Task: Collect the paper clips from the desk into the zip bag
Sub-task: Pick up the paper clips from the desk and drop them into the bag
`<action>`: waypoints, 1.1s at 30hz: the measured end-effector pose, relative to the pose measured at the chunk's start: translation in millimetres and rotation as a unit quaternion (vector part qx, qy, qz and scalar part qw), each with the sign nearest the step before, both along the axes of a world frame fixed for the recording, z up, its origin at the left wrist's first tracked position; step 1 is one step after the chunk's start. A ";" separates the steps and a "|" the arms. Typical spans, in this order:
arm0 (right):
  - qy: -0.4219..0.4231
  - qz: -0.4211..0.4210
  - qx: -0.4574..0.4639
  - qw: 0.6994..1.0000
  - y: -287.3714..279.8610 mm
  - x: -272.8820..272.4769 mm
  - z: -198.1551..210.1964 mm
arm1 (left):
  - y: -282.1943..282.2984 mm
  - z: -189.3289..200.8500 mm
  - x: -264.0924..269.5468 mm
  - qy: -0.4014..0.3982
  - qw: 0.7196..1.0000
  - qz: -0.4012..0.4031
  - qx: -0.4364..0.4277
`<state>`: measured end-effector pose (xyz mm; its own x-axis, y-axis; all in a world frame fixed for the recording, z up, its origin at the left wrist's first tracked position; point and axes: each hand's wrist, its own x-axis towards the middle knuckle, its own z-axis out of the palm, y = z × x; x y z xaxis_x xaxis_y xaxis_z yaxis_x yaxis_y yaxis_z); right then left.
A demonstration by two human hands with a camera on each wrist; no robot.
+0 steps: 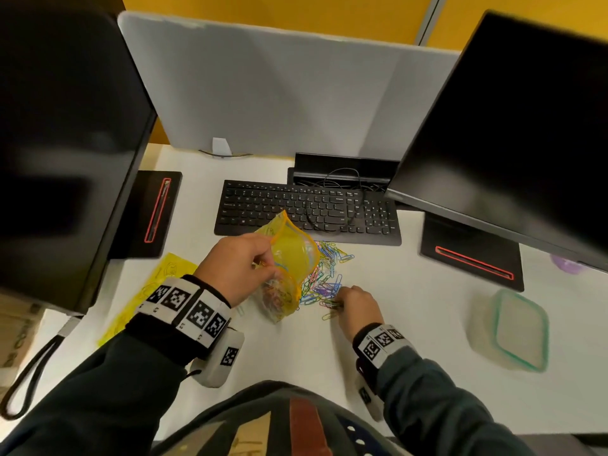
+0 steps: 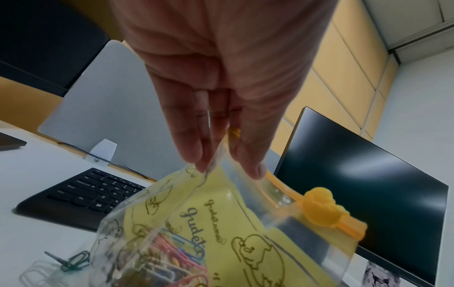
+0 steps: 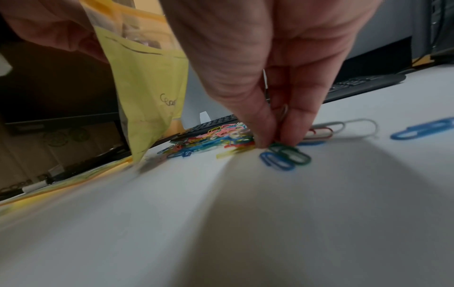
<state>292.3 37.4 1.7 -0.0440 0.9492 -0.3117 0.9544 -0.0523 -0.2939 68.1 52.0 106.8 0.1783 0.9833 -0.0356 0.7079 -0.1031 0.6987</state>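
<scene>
A yellow zip bag (image 1: 289, 258) with cartoon print and an orange slider (image 2: 319, 207) hangs above the desk, its mouth gaping; coloured clips (image 2: 167, 258) fill its bottom. My left hand (image 1: 237, 268) pinches the bag's top edge (image 2: 216, 155) between thumb and fingers. A loose heap of coloured paper clips (image 1: 325, 274) lies on the white desk (image 1: 411, 307) just right of the bag. My right hand (image 1: 355, 306) is down at the heap's near edge, its fingertips (image 3: 290, 136) pinching a green paper clip (image 3: 292, 153) beside a blue one (image 3: 275, 161).
A black keyboard (image 1: 306, 209) lies behind the heap, with two dark monitors (image 1: 513, 126) on stands at either side. A lidded plastic container (image 1: 513, 327) sits at the right. A yellow printed sheet (image 1: 148, 291) lies left of the bag. A grey divider (image 1: 263, 87) closes the back.
</scene>
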 end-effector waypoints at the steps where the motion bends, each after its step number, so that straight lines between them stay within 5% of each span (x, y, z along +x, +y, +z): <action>1: -0.005 0.002 -0.006 1.000 2.0 -0.7 1.6 | -0.4 -0.9 0.5 -0.002 1.000 -0.002 -0.001; 8: 0.038 -0.055 -0.035 0.997 5.0 9.7 13.3 | -3.1 -10.5 1.9 0.007 0.999 -0.016 -0.042; 12: 0.259 -0.171 0.041 0.950 10.5 0.8 44.5 | -3.2 -11.0 1.6 0.011 0.998 -0.017 -0.052; 14: 0.361 -0.152 0.064 0.918 16.8 -15.4 73.5 | -2.5 -11.3 2.5 0.013 0.999 -0.011 -0.052; 17: 0.406 -0.076 0.048 0.909 28.1 -44.7 101.0 | -1.9 -12.9 3.8 0.016 0.999 -0.017 -0.049; 21: 0.374 -0.017 0.029 0.927 31.2 -60.2 101.2 | -2.8 -13.5 2.6 0.017 0.999 -0.018 -0.042; 25: 0.397 -0.097 0.053 0.911 28.3 -22.6 91.6 | -3.4 -15.6 -2.5 0.010 0.998 0.007 -0.055; 29: 0.142 -0.166 -0.054 0.974 9.1 39.8 54.2 | -2.8 -16.0 -1.2 0.006 0.998 0.003 -0.058; 31: 0.034 -0.159 -0.130 0.978 -11.3 56.0 36.3 | -1.8 -15.5 0.4 0.007 0.998 0.000 -0.058; 33: 0.021 -0.165 -0.154 0.974 -27.0 59.8 22.9 | -0.6 -15.4 2.1 0.005 0.998 -0.003 -0.057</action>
<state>352.2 10.4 24.6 0.2291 0.7756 -0.5882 0.8579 -0.4464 -0.2544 70.3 51.3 91.4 0.1830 0.9717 -0.1492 0.7145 -0.0273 0.6991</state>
